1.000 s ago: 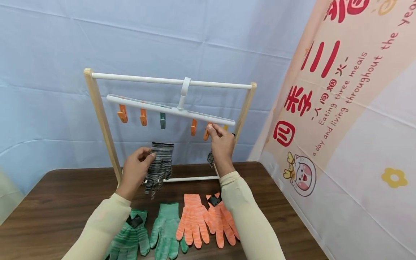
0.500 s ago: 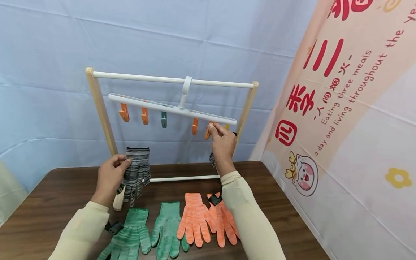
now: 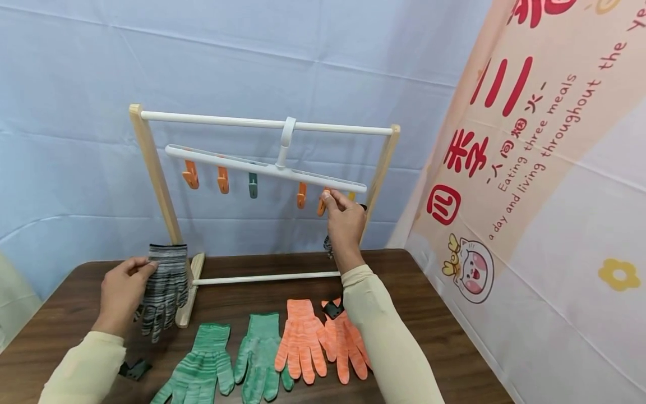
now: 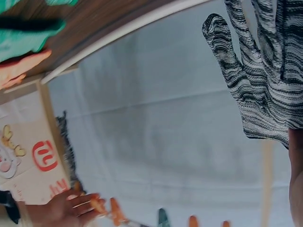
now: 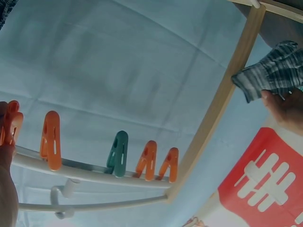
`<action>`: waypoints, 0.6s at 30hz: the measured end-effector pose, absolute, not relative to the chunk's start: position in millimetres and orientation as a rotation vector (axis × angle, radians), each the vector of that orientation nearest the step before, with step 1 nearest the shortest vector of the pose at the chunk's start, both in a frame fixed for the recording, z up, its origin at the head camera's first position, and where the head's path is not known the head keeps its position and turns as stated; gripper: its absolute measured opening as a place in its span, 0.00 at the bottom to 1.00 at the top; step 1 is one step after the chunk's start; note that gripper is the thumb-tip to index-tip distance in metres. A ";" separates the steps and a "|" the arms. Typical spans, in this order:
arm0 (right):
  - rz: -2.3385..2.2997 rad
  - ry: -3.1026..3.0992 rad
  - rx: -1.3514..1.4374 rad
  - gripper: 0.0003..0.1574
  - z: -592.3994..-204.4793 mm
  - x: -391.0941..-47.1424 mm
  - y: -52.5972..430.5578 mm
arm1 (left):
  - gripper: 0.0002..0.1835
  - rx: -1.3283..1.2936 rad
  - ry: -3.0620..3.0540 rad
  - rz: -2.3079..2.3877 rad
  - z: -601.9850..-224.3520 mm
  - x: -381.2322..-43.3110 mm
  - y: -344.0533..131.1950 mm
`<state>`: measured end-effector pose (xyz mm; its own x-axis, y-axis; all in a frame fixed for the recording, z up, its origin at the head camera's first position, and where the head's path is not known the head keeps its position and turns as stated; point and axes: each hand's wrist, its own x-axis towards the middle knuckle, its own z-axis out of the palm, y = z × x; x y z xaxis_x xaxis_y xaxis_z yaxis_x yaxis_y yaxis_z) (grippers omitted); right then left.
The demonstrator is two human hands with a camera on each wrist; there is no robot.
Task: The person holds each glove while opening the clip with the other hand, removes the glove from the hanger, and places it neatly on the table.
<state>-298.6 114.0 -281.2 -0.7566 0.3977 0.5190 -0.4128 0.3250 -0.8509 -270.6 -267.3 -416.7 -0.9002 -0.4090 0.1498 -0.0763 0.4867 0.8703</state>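
My left hand [image 3: 123, 294] pinches a black-and-grey striped knit glove [image 3: 166, 283] near its cuff. The glove dangles, fingers down, beside the rack's left post, and fills the upper right of the left wrist view. Over at the hanger's lower right end, my right hand [image 3: 347, 224] pinches an orange clothespin [image 3: 321, 206]. That white hanger [image 3: 227, 163] tilts down to the right and carries more orange clothespins [image 5: 51, 139], a green clothespin [image 5: 118, 153] and a yellow clothespin [image 3: 351, 196]. Another striped glove [image 4: 67, 146] hangs at the right end, mostly hidden behind my right hand in the head view.
A rack with wooden posts [image 3: 156, 174] and white rods [image 3: 212, 118] stands on the brown table [image 3: 429, 336]. In front lie two green gloves [image 3: 259, 348] and two orange gloves [image 3: 301, 339]. A printed banner [image 3: 510, 168] borders the right side.
My left hand has carried the striped glove left and down, from below the hanger to outside the rack's left post. My right hand stays at the same orange clothespin.
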 end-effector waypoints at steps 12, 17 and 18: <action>1.491 -1.934 0.004 0.17 -280.4 -297.0 113.0 | 0.32 0.572 -2.413 -1.497 -427.6 -271.9 -300.1; 1.503 -1.940 -0.026 0.17 -280.8 -296.7 111.5 | 0.32 0.641 -2.417 -1.551 -439.3 -289.0 -308.8; 1.503 -1.940 -0.032 0.17 -280.8 -296.5 111.0 | 0.32 0.650 -2.422 -1.557 -442.3 -293.3 -311.1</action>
<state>-296.5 111.0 -280.8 -0.7724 0.4069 0.4877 -0.3706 0.3348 -0.8663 -293.3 -311.1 -442.3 -0.8858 -0.4579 -0.0757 -0.2588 0.3521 0.8995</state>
